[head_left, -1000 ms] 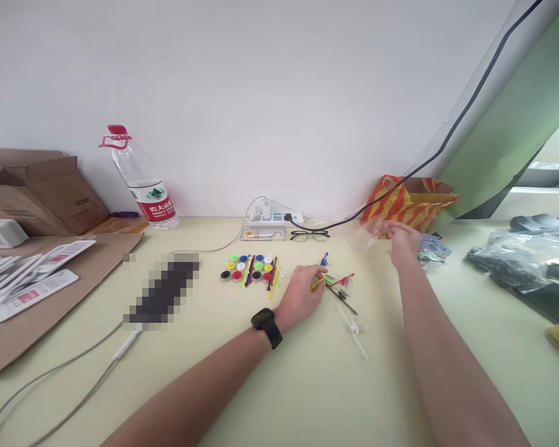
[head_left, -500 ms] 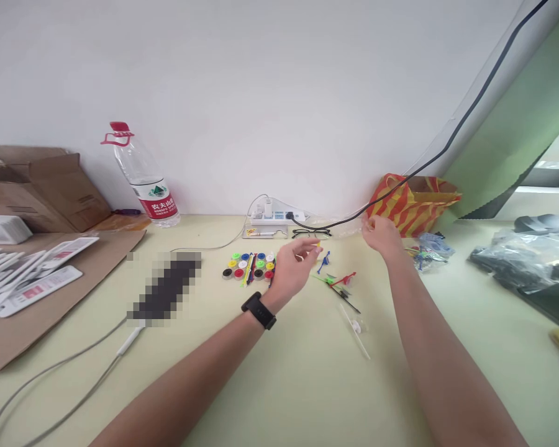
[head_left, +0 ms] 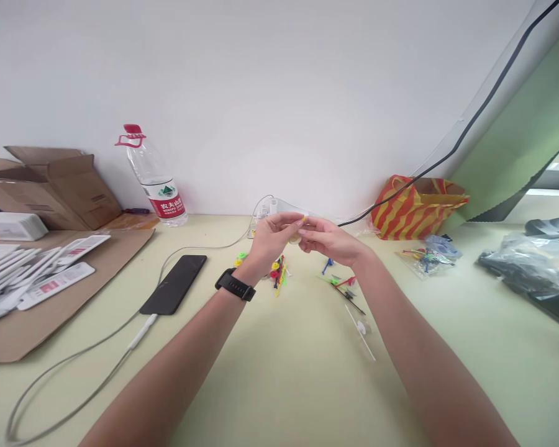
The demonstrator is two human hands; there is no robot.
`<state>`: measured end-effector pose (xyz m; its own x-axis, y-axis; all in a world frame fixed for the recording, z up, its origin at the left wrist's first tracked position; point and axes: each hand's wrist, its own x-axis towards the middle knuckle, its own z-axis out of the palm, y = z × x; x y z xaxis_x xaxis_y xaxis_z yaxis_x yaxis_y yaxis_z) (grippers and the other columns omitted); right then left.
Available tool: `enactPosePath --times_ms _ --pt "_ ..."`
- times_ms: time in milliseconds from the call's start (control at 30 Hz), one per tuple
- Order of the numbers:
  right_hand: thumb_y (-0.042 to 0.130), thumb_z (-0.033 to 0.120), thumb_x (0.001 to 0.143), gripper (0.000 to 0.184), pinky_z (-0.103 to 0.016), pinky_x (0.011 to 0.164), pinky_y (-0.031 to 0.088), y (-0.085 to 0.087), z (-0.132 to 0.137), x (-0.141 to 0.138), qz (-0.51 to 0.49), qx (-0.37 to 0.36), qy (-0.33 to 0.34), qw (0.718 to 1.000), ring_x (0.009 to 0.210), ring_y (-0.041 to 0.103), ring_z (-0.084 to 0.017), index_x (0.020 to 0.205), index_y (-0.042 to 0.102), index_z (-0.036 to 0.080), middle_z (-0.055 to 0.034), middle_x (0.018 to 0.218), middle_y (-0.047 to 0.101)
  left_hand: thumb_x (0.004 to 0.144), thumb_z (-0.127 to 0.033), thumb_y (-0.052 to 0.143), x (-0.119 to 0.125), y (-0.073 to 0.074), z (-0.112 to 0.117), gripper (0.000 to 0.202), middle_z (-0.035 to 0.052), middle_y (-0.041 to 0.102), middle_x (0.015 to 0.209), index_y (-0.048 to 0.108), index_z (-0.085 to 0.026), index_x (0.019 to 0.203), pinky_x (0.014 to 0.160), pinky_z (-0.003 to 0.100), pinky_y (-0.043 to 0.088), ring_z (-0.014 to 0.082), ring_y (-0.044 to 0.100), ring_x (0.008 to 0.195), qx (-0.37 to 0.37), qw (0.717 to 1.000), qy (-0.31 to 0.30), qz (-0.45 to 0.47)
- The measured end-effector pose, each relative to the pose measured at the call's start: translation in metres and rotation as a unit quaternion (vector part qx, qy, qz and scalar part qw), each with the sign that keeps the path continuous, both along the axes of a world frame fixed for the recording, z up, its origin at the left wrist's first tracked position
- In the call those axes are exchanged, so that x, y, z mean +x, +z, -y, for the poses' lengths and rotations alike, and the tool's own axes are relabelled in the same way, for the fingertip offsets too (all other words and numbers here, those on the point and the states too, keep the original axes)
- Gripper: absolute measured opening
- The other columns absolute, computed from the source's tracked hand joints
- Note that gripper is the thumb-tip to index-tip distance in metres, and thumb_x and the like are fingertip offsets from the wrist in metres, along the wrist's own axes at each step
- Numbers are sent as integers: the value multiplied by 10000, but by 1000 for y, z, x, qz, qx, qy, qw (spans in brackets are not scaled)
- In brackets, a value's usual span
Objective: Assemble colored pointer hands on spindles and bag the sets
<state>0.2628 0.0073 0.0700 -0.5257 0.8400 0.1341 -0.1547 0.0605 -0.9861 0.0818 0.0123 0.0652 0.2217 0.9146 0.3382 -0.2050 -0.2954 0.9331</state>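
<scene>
1. Yellow piece (head_left: 304, 219): centre of the frame, between both hands, mostly hidden.
2. Left hand (head_left: 272, 238): thumb and fingertips pinch it.
3. Right hand (head_left: 331, 239): fingers bent narrow beside it; cannot tell what they grip.
4. Phone (head_left: 174, 284): left of centre.
5. Bag (head_left: 403, 214): right of centre.

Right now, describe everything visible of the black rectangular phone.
The black rectangular phone lies flat on the pale yellow table, slim and round-cornered, its upward face uniformly dark. It slants, far end rightward. A white plastic-looking cable plug meets its near end; I cannot tell whether the thin grey cable passing its left edge touches it.
</scene>
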Motion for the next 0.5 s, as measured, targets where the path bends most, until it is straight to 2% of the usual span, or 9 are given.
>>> enactPosePath --times_ms 100,200,300,400,500 --pt "825 298 816 408 -325 832 517 -7 -2 -7 -27 -28 5 999 865 632 -163 1195 680 257 -27 993 669 778 -376 845 1 -3 -1 263 63 746 789 758 -155 891 568 303 544 171 664 636 0 1000 5 -2" --pt "842 342 797 328 -317 818 521 -13 -7 -9 -31 -23 -9 999 830 622 -154 1072 709 223 -27 949 674 817 -378 814 -1 -4 -5 271 67 756 867 742 -163 965 611 274 548 172 691 733 20 998 51 -36" --pt "869 402 758 308 -302 772 513 -16 -14 -5 -18 5 -85 996 786 607 -149 914 717 185 -28 859 676 871 -421 759 -7 -2 -6 303 86 762 1047 727 -178 1049 657 261 558 180 716 845 77 984 95 -130" --pt "897 437 709 355 -303 721 503 -17 -21 0 3 35 -195 980 731 603 -148 878 734 171 -34 798 685 842 -460 785 -13 2 -5 376 75 757 1116 729 -206 1114 685 279 587 181 728 831 151 957 56 -242" --pt "888 477 709 386 -299 661 484 -15 -22 -3 11 53 -232 971 675 583 -142 893 754 165 -38 772 683 838 -471 786 -15 2 -4 378 65 763 1094 738 -210 1108 758 311 623 180 737 822 200 937 41 -285"
